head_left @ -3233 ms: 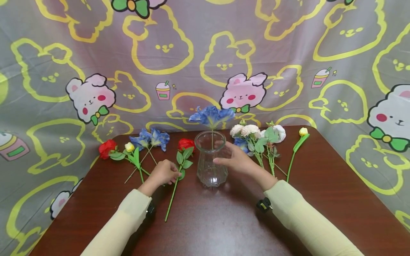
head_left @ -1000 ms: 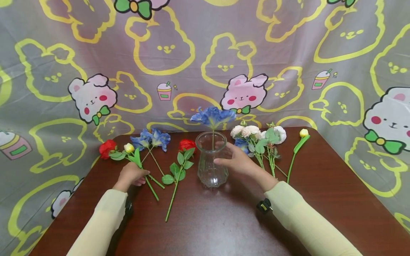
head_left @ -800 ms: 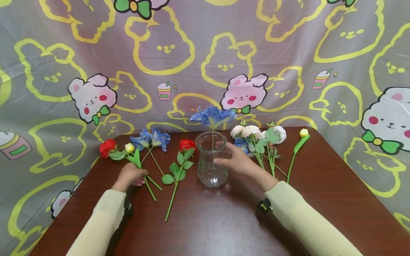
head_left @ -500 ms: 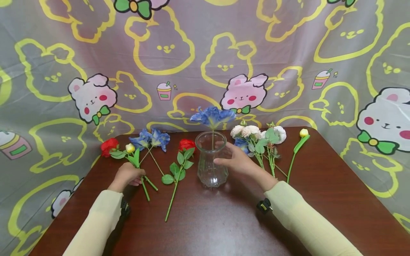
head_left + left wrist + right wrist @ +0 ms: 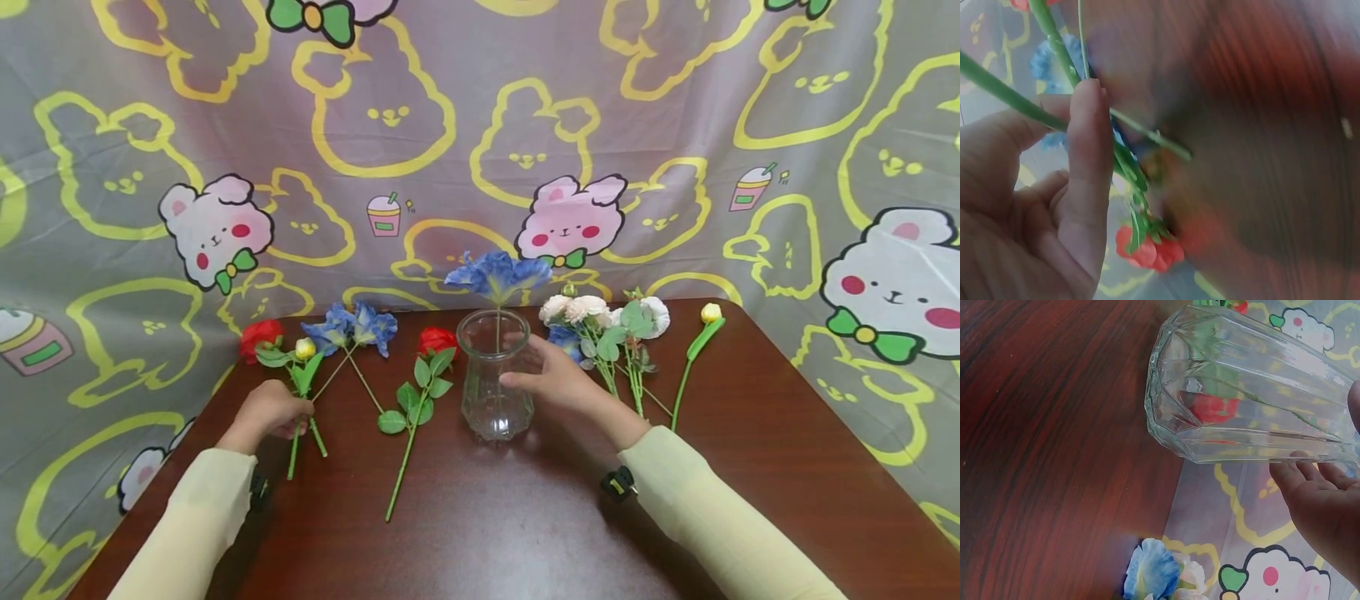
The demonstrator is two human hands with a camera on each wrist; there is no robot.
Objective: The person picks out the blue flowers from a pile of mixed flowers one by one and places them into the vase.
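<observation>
My left hand (image 5: pixel 270 408) pinches the green stem of a yellow tulip (image 5: pixel 305 348) between thumb and fingers. Beside that stem runs another, from the red rose (image 5: pixel 261 340) at the left; whether it is pinched too I cannot tell. In the left wrist view a green stem (image 5: pixel 1007 94) passes between thumb and finger. My right hand (image 5: pixel 564 375) holds the glass vase (image 5: pixel 497 408) from its right side, thumb in front and fingers behind. Standing in the vase is one blue flower (image 5: pixel 498 275), its bloom above the rim.
Two blue flowers (image 5: pixel 367 327) lie at the back left. A second red rose (image 5: pixel 437 342) lies left of the vase. Pale flowers (image 5: pixel 587 310), a white flower (image 5: pixel 654 317) and another yellow tulip (image 5: pixel 711 314) lie on the right. A patterned cloth (image 5: pixel 465 183) hangs behind the table (image 5: pixel 480 542).
The left hand moved from the second red rose to the tulip and took hold. It has since shifted left, swinging both stem ends left. The right hand and vase stayed put.
</observation>
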